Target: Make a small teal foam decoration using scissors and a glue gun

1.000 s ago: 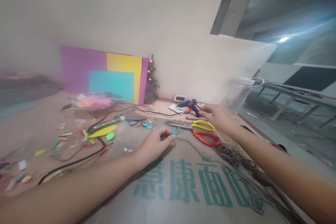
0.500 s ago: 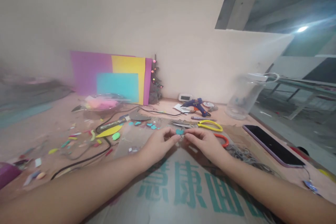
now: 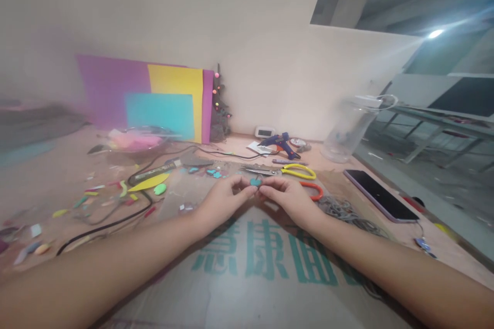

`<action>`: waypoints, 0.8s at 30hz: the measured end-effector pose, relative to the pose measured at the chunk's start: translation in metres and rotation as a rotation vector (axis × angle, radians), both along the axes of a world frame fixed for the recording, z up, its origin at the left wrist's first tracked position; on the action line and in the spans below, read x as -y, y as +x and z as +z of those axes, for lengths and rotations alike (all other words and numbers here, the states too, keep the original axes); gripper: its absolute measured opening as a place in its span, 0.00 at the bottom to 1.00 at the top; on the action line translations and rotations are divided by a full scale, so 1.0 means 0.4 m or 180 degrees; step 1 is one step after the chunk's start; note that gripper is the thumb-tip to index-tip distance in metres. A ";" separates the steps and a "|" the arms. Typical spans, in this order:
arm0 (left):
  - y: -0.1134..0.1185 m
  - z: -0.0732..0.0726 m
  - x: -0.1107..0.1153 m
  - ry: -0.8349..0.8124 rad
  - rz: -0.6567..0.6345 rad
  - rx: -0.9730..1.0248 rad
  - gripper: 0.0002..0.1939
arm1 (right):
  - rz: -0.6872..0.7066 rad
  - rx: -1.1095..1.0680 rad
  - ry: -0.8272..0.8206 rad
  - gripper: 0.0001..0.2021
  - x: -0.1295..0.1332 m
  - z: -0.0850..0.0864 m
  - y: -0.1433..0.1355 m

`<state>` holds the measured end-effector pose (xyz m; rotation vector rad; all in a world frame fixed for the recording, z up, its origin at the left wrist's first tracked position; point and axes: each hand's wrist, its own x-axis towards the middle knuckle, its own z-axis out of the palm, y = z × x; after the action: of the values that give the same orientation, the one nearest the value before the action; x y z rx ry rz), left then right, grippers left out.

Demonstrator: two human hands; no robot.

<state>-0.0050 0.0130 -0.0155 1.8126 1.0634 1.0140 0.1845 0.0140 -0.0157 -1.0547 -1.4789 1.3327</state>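
Between my two hands is a small teal piece (image 3: 255, 182), flat and rounded, perhaps foam, raised a little over the printed cardboard (image 3: 231, 298). My left hand (image 3: 227, 199) pinches its left side with thumb and fingertips. On the other side, my right hand (image 3: 287, 196) has its thumb and fingers closed at the right edge. Just beyond the fingertips lie scissors with yellow handles (image 3: 299, 171). An orange-red handle (image 3: 317, 191) shows partly behind my right hand. Several teal cut-outs (image 3: 216, 172) are scattered past my left hand.
Farther back are a blue glue gun (image 3: 283, 144), a small white clock (image 3: 265, 132) and a clear plastic jug (image 3: 343, 131). A phone (image 3: 380, 195) and grey cord (image 3: 347, 213) lie to the right. Left are a utility knife (image 3: 154, 171), a black cable (image 3: 104, 227), scraps and coloured sheets (image 3: 108, 87).
The camera view has tilted down and turned slightly right, so the scene sits higher and farther left. Both hands keep the teal piece pinched in much the same pose.
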 end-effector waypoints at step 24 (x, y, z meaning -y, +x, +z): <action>-0.005 -0.035 -0.012 -0.0213 -0.0466 0.0316 0.28 | 0.0209 0.0229 0.0290 0.17 0.019 0.014 -0.003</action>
<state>-0.0072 0.0177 -0.0295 1.7404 0.8811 0.9589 0.1833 0.0062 -0.0099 -1.0124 -1.6245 1.2715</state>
